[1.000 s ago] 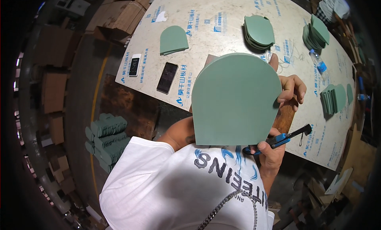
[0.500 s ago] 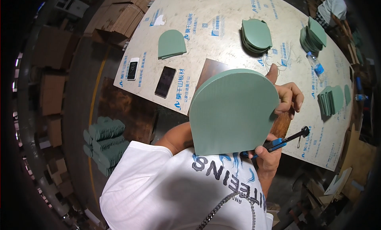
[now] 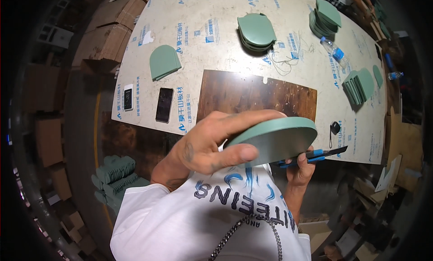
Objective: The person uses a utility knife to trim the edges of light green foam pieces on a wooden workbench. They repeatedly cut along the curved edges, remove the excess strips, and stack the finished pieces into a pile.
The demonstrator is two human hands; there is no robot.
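Green arched panel (image 3: pixel 284 137) was held aloft, tilted, in front of shirt (image 3: pixel 180 220), L hand (image 3: pixel 212 141) gripping its L side. R hand (image 3: pixel 303 167), nr. panel's R end, gripped blue-and-black knife (image 3: pixel 319 157); beyond, brown board (image 3: pixel 261 96) lay on white table (image 3: pixel 216 56), w/ green stack (image 3: pixel 257 29) farther off.

Table (image 3: pixel 216 58) bright, surround dim, fisheye corners black.
Glare on board (image 3: pixel 257 96), far edge; panel (image 3: pixel 284 141) face shaded; table edges bowed.
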